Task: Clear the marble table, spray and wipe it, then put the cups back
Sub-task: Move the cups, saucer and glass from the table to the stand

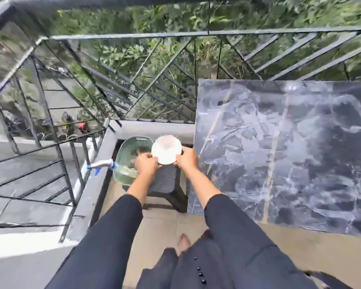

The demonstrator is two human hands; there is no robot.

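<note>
A round white plate (166,149) is held over a small dark stool (165,182), left of the marble table (283,155). My left hand (147,163) grips the plate's left rim and my right hand (187,158) grips its right rim. The grey marble top shows nothing standing on it. No cups are in view. A spray bottle (101,164) with a blue trigger lies on the grey ledge to the left of the hands.
A pale green perforated basket (131,147) sits on the floor behind the stool, against the ledge. A black metal railing (133,84) borders the balcony, with foliage beyond. A bare foot (183,243) stands on the tan tiled floor.
</note>
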